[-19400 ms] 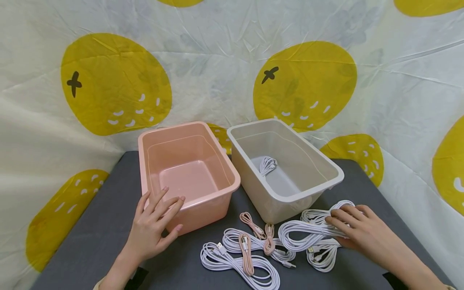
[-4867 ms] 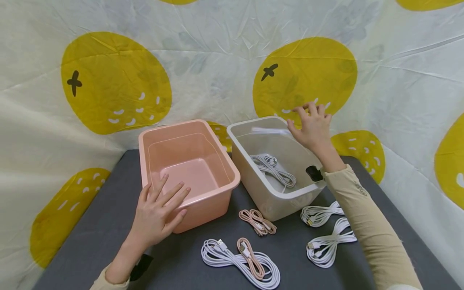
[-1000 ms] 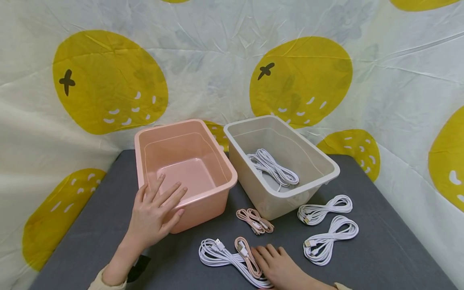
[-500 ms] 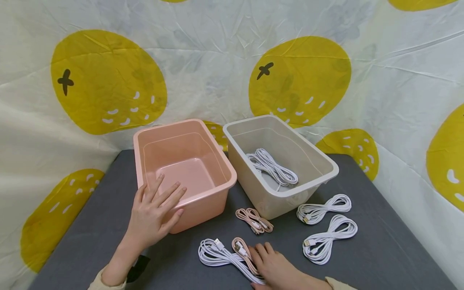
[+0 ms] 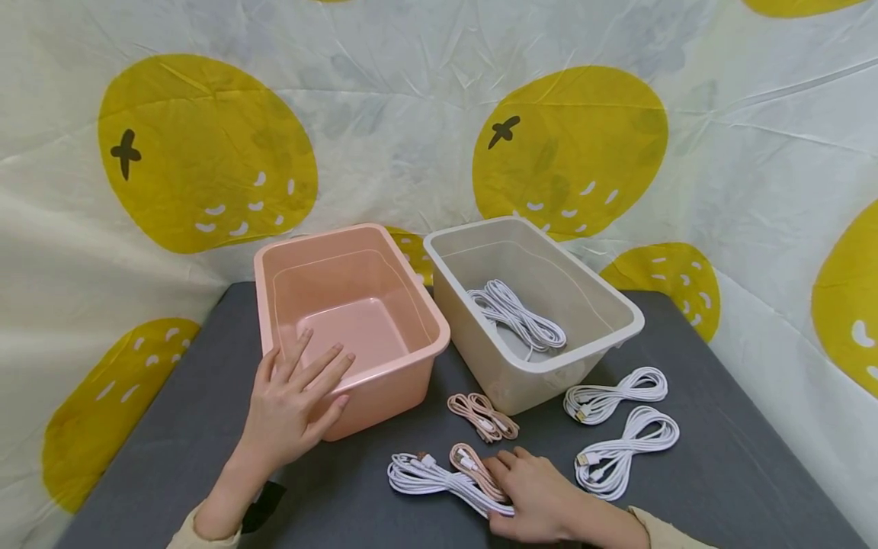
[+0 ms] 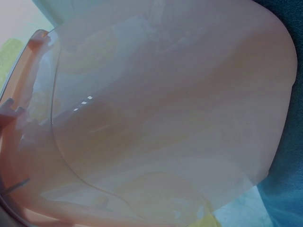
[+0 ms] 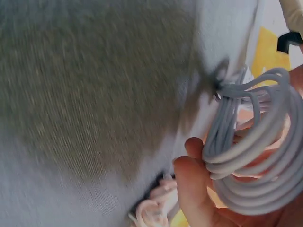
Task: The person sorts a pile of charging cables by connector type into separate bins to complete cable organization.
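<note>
White cable [image 5: 446,483] now in right fingers [image 5: 498,468]

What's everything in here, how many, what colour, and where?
Table: one, dark grey, centre.
Curtain: one, white with yellow shapes, behind.
Left bin: one, pink, on the table.
Right bin: one, beige-grey, beside it.
Piled cables: count unclear, white, in the right bin.
Loose cables: two, white, table's right side.
Pink bundle: count unclear, pink, before the right bin.
Held cable: one, white, in the right hand.
Small cable: one, pink, over the held cable.
Wrist piece: one, black, left wrist.
Sleeves: two, beige, lower edge.
Left hand: one, touching the left bin.
Right hand: one, gripping held cable.
</note>
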Available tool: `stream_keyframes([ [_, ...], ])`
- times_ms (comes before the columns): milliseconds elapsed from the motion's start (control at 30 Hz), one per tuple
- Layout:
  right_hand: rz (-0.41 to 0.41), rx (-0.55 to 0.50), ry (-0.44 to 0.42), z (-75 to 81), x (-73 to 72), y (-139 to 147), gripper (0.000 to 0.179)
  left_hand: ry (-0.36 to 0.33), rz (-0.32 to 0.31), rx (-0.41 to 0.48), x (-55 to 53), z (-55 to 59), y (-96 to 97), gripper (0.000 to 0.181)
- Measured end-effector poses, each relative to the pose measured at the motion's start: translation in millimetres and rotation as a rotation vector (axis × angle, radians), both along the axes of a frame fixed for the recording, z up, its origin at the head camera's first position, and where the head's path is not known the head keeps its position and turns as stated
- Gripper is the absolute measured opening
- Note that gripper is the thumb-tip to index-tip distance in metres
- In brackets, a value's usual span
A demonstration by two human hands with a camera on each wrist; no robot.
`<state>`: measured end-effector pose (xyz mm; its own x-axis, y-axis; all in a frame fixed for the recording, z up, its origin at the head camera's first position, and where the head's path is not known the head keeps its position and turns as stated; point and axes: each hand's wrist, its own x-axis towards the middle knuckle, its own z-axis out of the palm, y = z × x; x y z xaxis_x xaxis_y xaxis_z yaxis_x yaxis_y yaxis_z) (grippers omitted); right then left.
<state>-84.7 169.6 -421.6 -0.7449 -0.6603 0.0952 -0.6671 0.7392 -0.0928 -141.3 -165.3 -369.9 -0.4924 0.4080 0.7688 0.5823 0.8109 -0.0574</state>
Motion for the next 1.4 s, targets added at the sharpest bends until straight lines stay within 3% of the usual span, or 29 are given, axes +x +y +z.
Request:
stream_keyframes([
  [100, -0.007, -0.008, 0.087, 5.3, -1.6, 4.5, 0.048, -0.007, 0.004, -0.005, -0.2, 0.1, 0.1, 0.051],
  [333, -0.031, 0.059, 0.197, 21.9, -6.6, 12.8, 0.058, 0.015, -0.005, 0.011, -0.7, 0.8, 0.9, 0.05],
  [567, 0.01, 0.067, 0.357, 33.2, -10.7, 19.0, 0.048, 0.032, -0.014, 0.025, -1.7, 0.7, 1.1, 0.049],
  [800, 0.1, 0.072, 0.499, 44.5, -13.2, 23.6, 0.058, 0.033, -0.014, 0.026, -1.0, 0.7, 0.9, 0.049],
  [1100, 0.183, 0.067, 0.593, 65.1, -16.3, 29.4, 0.06, 0.041, -0.018, 0.031, -0.7, -0.2, 0.8, 0.048],
  [1300, 0.266, 0.071, 0.645, 80.8, -21.2, 39.0, 0.041, 0.04, -0.02, 0.033, -0.7, -0.3, 0.7, 0.048],
  [1400, 0.275, 0.063, 0.673, 88.4, -23.0, 43.7, 0.043, 0.035, -0.016, 0.028, -0.6, 0.0, 0.7, 0.048],
])
